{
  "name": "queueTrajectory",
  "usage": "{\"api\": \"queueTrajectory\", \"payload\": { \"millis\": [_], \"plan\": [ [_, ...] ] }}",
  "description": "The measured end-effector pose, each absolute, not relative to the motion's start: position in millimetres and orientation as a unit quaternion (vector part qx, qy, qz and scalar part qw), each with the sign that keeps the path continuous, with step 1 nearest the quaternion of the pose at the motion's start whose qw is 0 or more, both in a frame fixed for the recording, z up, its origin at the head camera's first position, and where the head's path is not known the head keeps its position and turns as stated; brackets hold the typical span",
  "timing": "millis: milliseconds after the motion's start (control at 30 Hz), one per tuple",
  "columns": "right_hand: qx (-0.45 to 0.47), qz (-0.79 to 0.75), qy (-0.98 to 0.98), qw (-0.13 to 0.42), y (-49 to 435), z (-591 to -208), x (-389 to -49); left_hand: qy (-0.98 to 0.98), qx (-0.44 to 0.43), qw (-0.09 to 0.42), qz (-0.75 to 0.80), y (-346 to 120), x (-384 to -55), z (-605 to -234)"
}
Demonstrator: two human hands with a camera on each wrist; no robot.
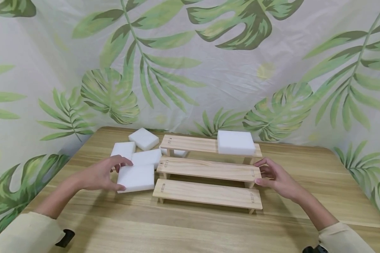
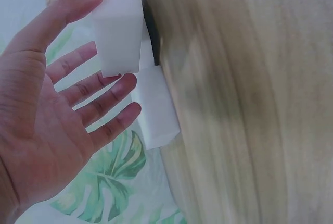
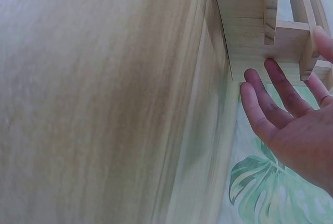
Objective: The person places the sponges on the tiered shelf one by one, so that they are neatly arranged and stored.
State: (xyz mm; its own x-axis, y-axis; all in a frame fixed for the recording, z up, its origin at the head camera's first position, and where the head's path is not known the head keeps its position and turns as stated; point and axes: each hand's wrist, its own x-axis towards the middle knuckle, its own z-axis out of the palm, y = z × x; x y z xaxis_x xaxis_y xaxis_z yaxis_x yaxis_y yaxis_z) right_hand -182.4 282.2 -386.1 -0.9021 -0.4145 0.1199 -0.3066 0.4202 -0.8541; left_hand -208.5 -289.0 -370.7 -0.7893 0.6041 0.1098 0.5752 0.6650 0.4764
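A three-tier wooden stand (image 1: 209,168) rises in steps toward the wall. At its left lies a square white foam block (image 1: 136,178). My left hand (image 1: 101,173) holds that block by its left side, thumb at the near corner and index finger at the far one; the other fingers spread loosely in the left wrist view. The right end of the stand's middle tier is between the thumb and fingers of my right hand (image 1: 277,177). In the right wrist view, the fingertips reach past the stand's side. Another white foam block (image 1: 235,143) sits on the top tier's right part.
More white foam blocks, a tilted one (image 1: 144,138), one at the left (image 1: 123,149) and one overlapped by the held block (image 1: 147,158), lie behind my left hand. Another (image 1: 174,152) is partly hidden behind the stand. A leaf-patterned cloth (image 1: 177,70) hangs behind the wooden table (image 1: 190,228).
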Motion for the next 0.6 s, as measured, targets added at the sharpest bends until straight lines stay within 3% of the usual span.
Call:
{"api": "queueTrajectory", "payload": {
  "millis": [267, 600],
  "plan": [
    [-0.214, -0.494, 0.841, 0.059, 283, -386, -183, 0.907, 0.339, -0.014, 0.249, -293, -214, -363],
    [-0.214, -0.497, 0.839, 0.062, 283, -386, -183, 0.913, 0.327, -0.029, 0.243, -292, -219, -351]
  ]
}}
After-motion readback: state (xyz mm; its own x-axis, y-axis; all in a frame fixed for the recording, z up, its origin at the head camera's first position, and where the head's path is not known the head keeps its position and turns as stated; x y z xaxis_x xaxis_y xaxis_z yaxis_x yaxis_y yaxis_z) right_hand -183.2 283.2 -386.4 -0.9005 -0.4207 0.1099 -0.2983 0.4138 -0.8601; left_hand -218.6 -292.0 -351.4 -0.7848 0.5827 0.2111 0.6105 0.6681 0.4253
